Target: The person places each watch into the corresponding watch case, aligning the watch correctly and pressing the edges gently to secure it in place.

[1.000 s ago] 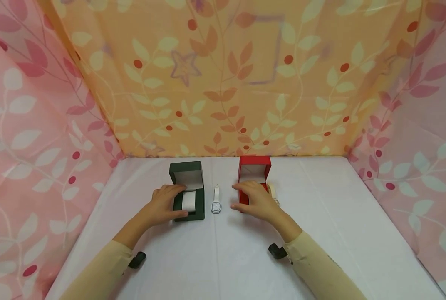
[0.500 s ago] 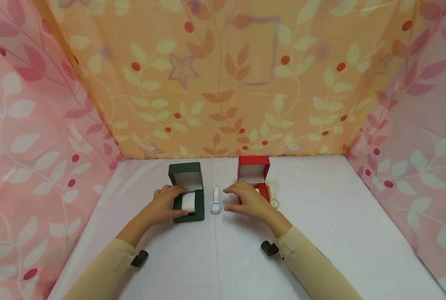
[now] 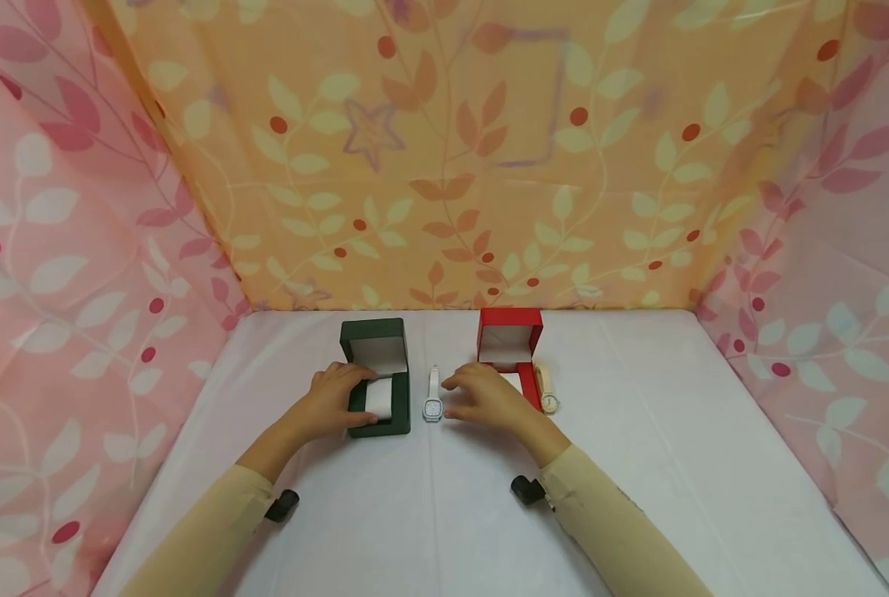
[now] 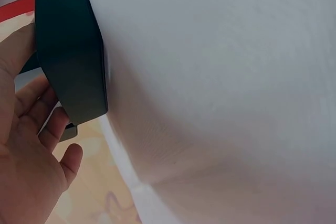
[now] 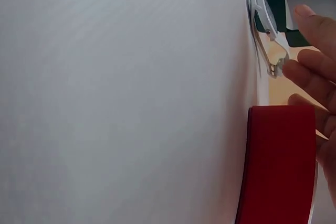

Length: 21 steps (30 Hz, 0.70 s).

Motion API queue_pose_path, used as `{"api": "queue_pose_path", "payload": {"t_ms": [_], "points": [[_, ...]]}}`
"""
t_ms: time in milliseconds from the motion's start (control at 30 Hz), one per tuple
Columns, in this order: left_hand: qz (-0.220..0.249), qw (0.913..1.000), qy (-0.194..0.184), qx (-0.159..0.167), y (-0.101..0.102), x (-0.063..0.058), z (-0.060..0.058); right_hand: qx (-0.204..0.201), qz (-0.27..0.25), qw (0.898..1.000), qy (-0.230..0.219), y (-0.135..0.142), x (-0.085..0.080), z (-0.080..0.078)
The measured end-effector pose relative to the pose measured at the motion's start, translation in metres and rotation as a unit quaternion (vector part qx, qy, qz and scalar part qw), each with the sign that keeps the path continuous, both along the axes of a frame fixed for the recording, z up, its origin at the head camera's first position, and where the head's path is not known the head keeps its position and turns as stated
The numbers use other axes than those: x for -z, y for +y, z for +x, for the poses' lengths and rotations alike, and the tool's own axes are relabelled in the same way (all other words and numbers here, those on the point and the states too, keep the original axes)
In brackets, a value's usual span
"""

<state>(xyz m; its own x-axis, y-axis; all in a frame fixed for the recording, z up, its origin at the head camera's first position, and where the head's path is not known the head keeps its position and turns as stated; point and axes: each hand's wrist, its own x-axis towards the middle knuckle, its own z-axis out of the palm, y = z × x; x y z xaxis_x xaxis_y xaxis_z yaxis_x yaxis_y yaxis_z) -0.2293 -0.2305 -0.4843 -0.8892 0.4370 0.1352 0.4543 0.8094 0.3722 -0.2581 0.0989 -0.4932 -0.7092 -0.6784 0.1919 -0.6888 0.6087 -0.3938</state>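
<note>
Here, green box (image 3: 401, 406), cushion (image 3: 380, 399) inside; red box (image 3: 511, 317)

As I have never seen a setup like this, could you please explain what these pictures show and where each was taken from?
There is no machine here: a person works with a bare left hand and right hand. The wide picture comes from a head camera looking forward and down; the two close ones come from cameras worn on each wrist.

On the white cloth-covered table stand an open, boxy dark green case holding a white cushion, and an open, boxy red case. Between them lies a white-strapped wristwatch; right of the red case lies a cream-strapped wristwatch.

The left hand is at the green case, thumb and fingers apart. The right hand partly hides the red case, its fingertips beside the white-strapped watch. Neither appears to grip anything.
</note>
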Motion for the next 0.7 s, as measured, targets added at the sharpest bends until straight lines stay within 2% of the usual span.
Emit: {"api": "queue_pose_path", "payload": {"t_ms": [233,500,700], "points": [[0.010,0.9999,-0.005,-0.005,0.001,-0.001,0.000,0.007,0.019,1.000,0.003,-0.005,0.003,-0.003],[-0.012,0.9999,-0.005,-0.005,0.002,-0.001,-0.001,0.023,0.053,0.998,-0.004,-0.012,0.005,-0.004],[-0.007,0.9997,-0.019,-0.011,0.004,-0.002,-0.001,0.025,0.041,0.999,-0.022,-0.019,0.005,-0.004]]}}
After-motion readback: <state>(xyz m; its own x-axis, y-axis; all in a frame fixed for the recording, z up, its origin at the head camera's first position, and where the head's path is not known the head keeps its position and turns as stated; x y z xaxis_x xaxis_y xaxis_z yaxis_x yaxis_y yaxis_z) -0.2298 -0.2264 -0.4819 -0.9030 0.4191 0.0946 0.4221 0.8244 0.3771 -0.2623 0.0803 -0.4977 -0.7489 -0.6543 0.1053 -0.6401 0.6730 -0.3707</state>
